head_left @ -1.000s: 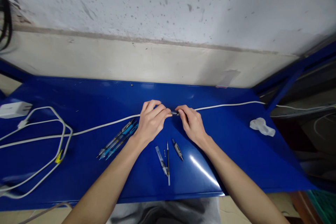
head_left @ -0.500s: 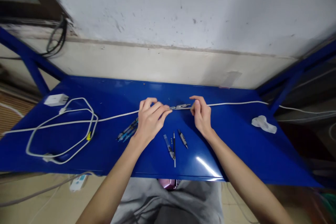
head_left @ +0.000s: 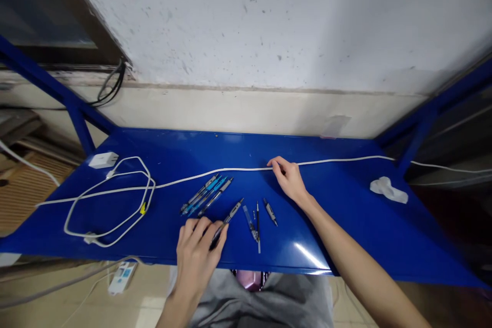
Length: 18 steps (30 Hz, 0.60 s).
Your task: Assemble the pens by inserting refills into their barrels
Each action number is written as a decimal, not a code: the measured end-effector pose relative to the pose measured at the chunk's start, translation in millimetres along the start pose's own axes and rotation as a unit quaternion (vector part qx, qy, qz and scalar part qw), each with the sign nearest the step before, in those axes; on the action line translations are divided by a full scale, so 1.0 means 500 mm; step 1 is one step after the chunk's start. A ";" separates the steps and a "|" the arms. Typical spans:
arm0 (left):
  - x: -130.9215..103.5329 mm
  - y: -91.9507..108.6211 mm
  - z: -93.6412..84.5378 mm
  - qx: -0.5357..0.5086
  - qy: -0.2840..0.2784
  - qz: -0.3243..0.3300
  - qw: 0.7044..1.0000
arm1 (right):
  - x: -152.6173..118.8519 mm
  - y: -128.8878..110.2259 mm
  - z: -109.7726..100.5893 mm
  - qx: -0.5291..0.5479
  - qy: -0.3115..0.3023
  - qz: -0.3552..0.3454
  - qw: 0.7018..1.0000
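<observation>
My left hand (head_left: 200,246) is closed on a pen (head_left: 233,209) near the front edge of the blue table (head_left: 346,225). Beyond it lie several pens side by side, one of them a light blue pen (head_left: 209,193). Right of the held pen are a clear pen barrel (head_left: 250,223), a thin refill (head_left: 258,228), a tiny part (head_left: 254,214) and a grey pen section (head_left: 270,212). My right hand (head_left: 287,178) rests with curled fingers by the white cable (head_left: 246,169); whether anything is between its fingertips is hidden.
On the left lie a looped white cable (head_left: 71,206) with a yellow tag (head_left: 143,208) and a white charger (head_left: 103,160). Crumpled white tissue (head_left: 388,189) sits at the right. A wall (head_left: 246,107) stands behind, and blue frame bars (head_left: 418,136) flank the table.
My left hand has moved down and toward me with the pen, away from my right hand. More of the pens beside it now shows. The camera view has shifted slightly.
</observation>
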<state>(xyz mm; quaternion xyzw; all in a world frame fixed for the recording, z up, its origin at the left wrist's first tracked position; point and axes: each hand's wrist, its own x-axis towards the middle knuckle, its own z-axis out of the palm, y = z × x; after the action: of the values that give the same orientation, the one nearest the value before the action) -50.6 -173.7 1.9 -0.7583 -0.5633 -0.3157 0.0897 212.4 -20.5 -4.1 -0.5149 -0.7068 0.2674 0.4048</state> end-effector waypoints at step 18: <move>0.027 0.010 0.029 -0.047 -0.042 -0.032 0.998 | -0.178 -0.099 -0.010 -0.075 -0.043 -0.057 0.995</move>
<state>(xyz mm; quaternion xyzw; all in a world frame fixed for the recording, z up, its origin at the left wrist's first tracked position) -38.3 -157.3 -0.5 -0.7554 -0.5755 -0.3125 0.0206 204.2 -120.7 11.6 -0.4909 -0.7694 0.2123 0.3492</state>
